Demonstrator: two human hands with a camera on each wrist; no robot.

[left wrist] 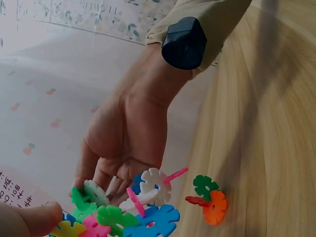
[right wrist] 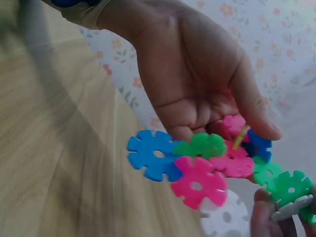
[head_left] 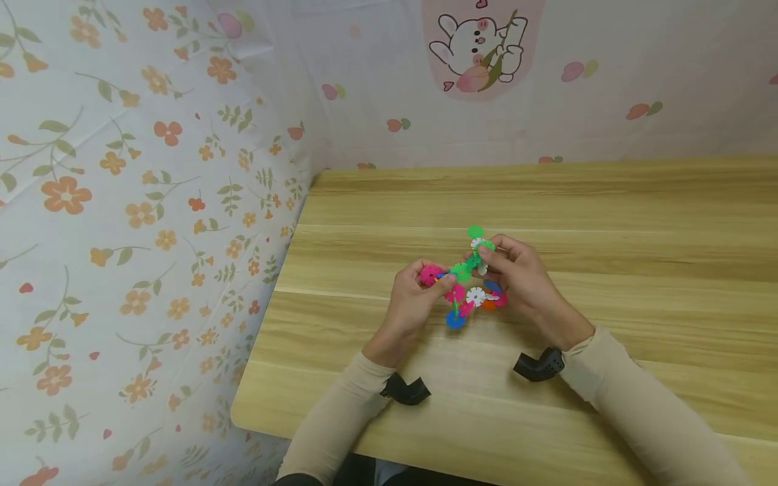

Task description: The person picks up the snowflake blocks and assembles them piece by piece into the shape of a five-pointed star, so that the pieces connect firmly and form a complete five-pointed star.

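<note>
A chain of flower-shaped interlocking plastic discs, with a white disc [head_left: 476, 296] near its lower middle, is held up between both hands over the table. My left hand [head_left: 408, 300] pinches its pink and blue end between thumb and fingers. My right hand [head_left: 525, 280] grips the green and white section, thumb on a green disc. In the right wrist view a blue disc [right wrist: 154, 155], a pink disc [right wrist: 199, 182] and a green disc [right wrist: 292, 188] are slotted together with others. An orange disc [left wrist: 215, 207] sticks out at the right in the left wrist view.
The wood-grain table [head_left: 340, 256] spreads beneath both hands, its left edge beside a floral curtain [head_left: 140, 216]. A pale cloth with a rabbit print [head_left: 477, 50] hangs behind. Black wrist cameras [head_left: 537, 365] are strapped at both cuffs.
</note>
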